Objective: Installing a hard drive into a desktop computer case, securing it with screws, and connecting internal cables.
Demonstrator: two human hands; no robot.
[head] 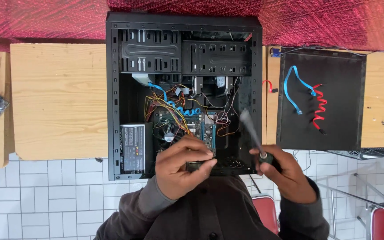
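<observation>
Now the left hand (179,166) pinches a small dark part (195,166) at the open computer case (112,89) edge, while the right hand (285,173) grips a screwdriver (252,133) angled up-left, just beside it.

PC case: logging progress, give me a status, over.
Left hand pinching a small dark part at the case edge. Right hand gripping a screwdriver, tip up over the motherboard. Loose cables crowd the board.
</observation>
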